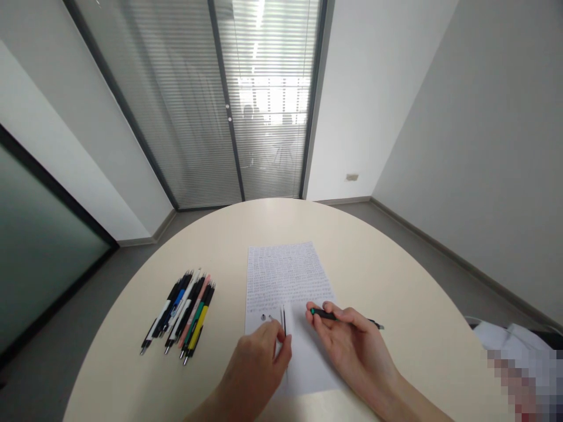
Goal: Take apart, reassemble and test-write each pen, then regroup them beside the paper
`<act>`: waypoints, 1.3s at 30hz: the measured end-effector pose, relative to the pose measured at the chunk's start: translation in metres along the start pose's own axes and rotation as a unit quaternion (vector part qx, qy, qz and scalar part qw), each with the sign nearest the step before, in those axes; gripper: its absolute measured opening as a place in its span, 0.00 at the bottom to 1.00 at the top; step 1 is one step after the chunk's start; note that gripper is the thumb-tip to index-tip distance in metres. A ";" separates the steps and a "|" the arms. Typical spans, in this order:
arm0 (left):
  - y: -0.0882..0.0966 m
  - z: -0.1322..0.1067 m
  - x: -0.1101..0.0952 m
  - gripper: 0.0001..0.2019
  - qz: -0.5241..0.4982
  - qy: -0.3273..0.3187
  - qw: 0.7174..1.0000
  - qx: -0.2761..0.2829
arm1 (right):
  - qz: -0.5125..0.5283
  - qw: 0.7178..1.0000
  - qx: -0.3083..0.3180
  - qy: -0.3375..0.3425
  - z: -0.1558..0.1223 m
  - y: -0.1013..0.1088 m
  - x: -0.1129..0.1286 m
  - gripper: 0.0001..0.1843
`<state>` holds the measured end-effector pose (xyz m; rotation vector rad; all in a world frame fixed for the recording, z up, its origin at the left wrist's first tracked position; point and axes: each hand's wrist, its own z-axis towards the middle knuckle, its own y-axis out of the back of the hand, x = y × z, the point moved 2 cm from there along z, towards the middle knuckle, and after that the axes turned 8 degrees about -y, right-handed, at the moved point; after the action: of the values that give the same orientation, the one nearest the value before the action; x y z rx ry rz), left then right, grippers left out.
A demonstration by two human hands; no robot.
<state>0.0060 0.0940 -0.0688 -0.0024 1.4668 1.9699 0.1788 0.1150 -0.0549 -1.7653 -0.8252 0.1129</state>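
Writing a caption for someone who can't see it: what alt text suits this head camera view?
Two bare hands hover over a white sheet of handwritten paper on a round cream table. The right hand holds a black pen with a green end; the left hand seems to pinch a thin dark rod. A bunch of multicoloured pens lies to the left.

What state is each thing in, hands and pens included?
Right hand: closed on pen.
Black pen with green end: held, roughly level.
Left hand: curled beside rod.
Thin metal rod: near upright; grip unclear.
Handwritten sheet: lying flat.
Loose pens: lying side by side.
Door blinds: lowered.
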 end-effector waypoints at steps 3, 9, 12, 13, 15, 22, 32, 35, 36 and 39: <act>-0.003 0.000 -0.001 0.08 0.042 -0.032 0.999 -0.013 | -0.022 1.000 0.001 0.001 0.000 0.001 -0.001 0.06; -0.002 0.000 -0.003 0.09 0.068 -0.064 0.995 -0.025 | -0.079 0.996 -0.001 0.032 -0.002 0.001 -0.007 0.12; 0.006 0.000 -0.008 0.09 0.026 -0.100 0.993 -0.050 | -0.123 0.990 -0.006 0.063 -0.004 0.000 -0.011 0.13; 0.009 0.000 -0.010 0.07 0.004 -0.115 0.991 -0.062 | -0.142 0.987 -0.009 0.071 -0.005 -0.001 -0.012 0.13; 0.016 -0.002 -0.014 0.06 -0.038 -0.141 0.985 -0.087 | -0.191 0.978 -0.014 0.082 -0.007 -0.001 -0.012 0.14; 0.029 -0.005 -0.027 0.12 -0.011 -0.272 0.946 -0.178 | -0.584 0.782 0.072 0.205 -0.023 -0.013 -0.007 0.15; 0.028 -0.007 -0.041 0.09 -0.026 -0.406 0.909 -0.091 | -0.758 0.565 0.062 0.319 -0.012 0.004 -0.021 0.22; 0.027 -0.005 -0.041 0.07 -0.046 -0.394 0.914 -0.090 | -0.766 0.535 0.061 0.352 -0.012 0.003 -0.018 0.22; 0.026 -0.005 -0.042 0.06 -0.049 -0.395 0.913 -0.093 | -0.769 0.527 0.066 0.356 -0.013 0.002 -0.016 0.23; 0.024 -0.004 -0.043 0.05 -0.063 -0.402 0.909 -0.088 | -0.786 0.501 0.085 0.351 -0.017 -0.002 -0.013 0.24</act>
<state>0.0253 0.0653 -0.0340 0.5553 0.7242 1.6737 0.1760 0.0942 -0.0507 -0.1671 -1.3601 -1.5680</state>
